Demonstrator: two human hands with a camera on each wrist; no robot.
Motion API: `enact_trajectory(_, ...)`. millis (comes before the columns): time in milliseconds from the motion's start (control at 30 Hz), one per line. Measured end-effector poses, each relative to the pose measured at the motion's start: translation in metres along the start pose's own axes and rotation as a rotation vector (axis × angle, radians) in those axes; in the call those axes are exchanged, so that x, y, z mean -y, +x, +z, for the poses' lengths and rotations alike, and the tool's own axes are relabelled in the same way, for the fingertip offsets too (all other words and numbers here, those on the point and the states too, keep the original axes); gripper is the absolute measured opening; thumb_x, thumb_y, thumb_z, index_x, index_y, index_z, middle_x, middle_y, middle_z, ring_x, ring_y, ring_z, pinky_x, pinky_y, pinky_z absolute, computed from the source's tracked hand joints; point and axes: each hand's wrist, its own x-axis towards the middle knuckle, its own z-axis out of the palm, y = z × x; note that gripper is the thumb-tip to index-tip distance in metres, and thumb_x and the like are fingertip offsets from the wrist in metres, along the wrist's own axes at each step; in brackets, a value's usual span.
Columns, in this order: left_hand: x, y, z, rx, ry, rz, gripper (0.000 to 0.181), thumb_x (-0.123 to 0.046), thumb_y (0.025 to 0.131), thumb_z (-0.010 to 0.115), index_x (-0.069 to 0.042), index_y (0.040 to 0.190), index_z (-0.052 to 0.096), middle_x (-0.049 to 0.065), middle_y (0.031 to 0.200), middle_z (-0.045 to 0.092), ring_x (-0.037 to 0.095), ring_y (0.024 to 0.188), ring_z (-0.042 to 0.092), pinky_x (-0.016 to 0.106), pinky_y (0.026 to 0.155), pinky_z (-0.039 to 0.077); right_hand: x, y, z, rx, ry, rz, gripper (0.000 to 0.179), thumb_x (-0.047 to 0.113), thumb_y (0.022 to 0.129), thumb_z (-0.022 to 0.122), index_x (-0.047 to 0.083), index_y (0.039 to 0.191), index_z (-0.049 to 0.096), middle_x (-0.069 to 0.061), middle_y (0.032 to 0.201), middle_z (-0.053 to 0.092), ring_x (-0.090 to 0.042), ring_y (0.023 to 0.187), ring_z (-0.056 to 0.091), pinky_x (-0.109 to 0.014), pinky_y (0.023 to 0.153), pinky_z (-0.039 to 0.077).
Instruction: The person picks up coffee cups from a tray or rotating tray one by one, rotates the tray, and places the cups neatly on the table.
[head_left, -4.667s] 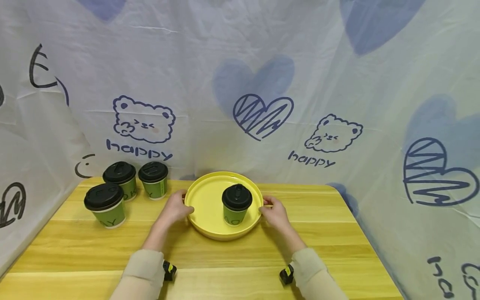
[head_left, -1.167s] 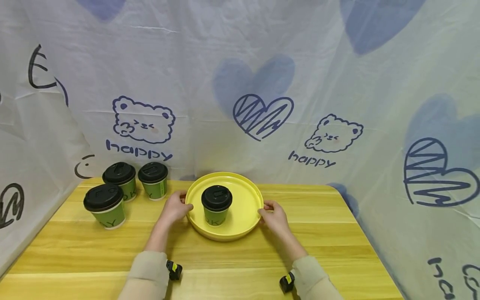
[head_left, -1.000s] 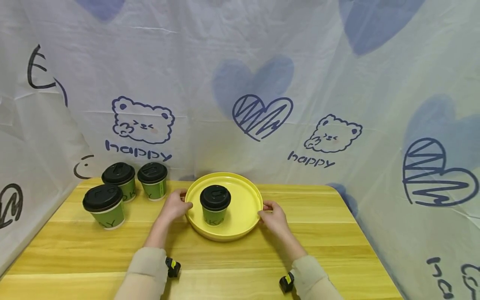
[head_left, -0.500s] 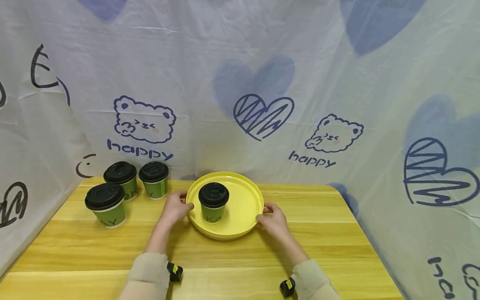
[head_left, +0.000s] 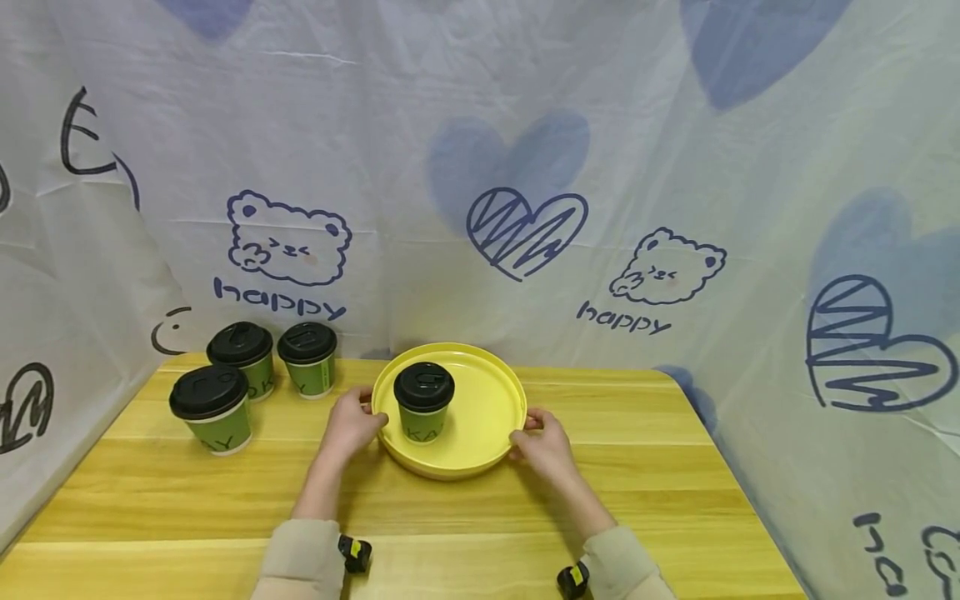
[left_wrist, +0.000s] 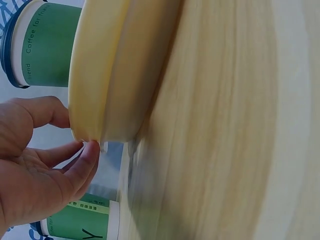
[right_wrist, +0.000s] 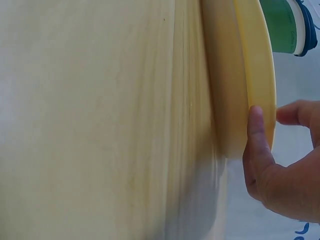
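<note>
A round yellow tray (head_left: 483,408) with a raised rim lies on the table, a paler band below its rim in both wrist views. On its left half stands a green paper cup (head_left: 423,425) with a black lid. My left hand (head_left: 352,423) pinches the tray's left rim, thumb on top and fingers at the outer wall, as the left wrist view shows. Opposite it, my right hand (head_left: 546,443) holds the right rim between thumb and fingers. Neither hand touches the cup.
To the left stand three more lidded green cups: a front one (head_left: 217,429), a back one (head_left: 258,375) and one nearer the tray (head_left: 311,379). A printed cloth (head_left: 405,275) hangs close behind the wooden table (head_left: 450,533) and along its sides.
The cup on the tray has shifted from the right half to the left, its lettering and lid turning too. The tray keeps its place, and both hands stay at the rim.
</note>
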Motion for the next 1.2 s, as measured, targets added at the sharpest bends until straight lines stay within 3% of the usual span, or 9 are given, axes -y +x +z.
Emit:
enact_trajectory(200,0.000,0.006,-0.001,0.006,0.034,0.009,0.060,0.002,0.087,0.063,0.018,0.143,0.046,0.037,0.138,0.055,0.046,0.125,0.057,0.053,0.105,0.051,-0.002,0.005,-0.003,-0.049,0.000,0.008,0.056,-0.001,0.090,0.060,-0.013,0.143,0.046,-0.025,0.126,0.050,-0.016,0.071,0.067,-0.029,0.068,0.063)
enact_trajectory(400,0.001,0.011,-0.003,0.016,0.058,0.001,0.059,0.000,0.089,0.063,0.016,0.143,0.047,0.035,0.139,0.056,0.045,0.125,0.057,0.053,0.106,0.049,-0.003,0.005,-0.001,-0.038,0.030,0.018,0.057,-0.002,0.090,0.060,-0.013,0.144,0.045,-0.026,0.127,0.051,-0.016,0.072,0.067,-0.029,0.068,0.062)
enact_trajectory(933,-0.002,0.003,-0.001,0.007,0.013,0.001,0.059,0.002,0.088,0.063,0.016,0.143,0.047,0.037,0.138,0.056,0.045,0.125,0.058,0.051,0.105,0.051,0.000,-0.008,0.003,-0.030,0.049,0.017,0.061,-0.001,0.087,0.066,-0.012,0.143,0.044,-0.024,0.122,0.049,-0.018,0.076,0.066,-0.036,0.073,0.064)
enact_trajectory(1033,-0.001,0.004,-0.001,0.010,0.014,-0.004,0.058,0.003,0.089,0.062,0.016,0.144,0.046,0.036,0.139,0.055,0.045,0.126,0.057,0.051,0.105,0.051,0.000,-0.008,0.001,-0.037,-0.008,-0.001,0.059,0.002,0.089,0.066,-0.012,0.142,0.045,-0.024,0.122,0.050,-0.020,0.080,0.067,-0.036,0.073,0.064)
enact_trajectory(1200,-0.002,0.005,-0.002,0.021,0.032,-0.006,0.059,0.001,0.090,0.063,0.016,0.144,0.045,0.035,0.141,0.054,0.045,0.126,0.056,0.052,0.105,0.050,-0.001,-0.001,-0.008,-0.089,-0.247,-0.089,0.053,0.014,0.096,0.067,-0.009,0.141,0.051,-0.021,0.123,0.055,-0.024,0.093,0.062,-0.033,0.072,0.056)
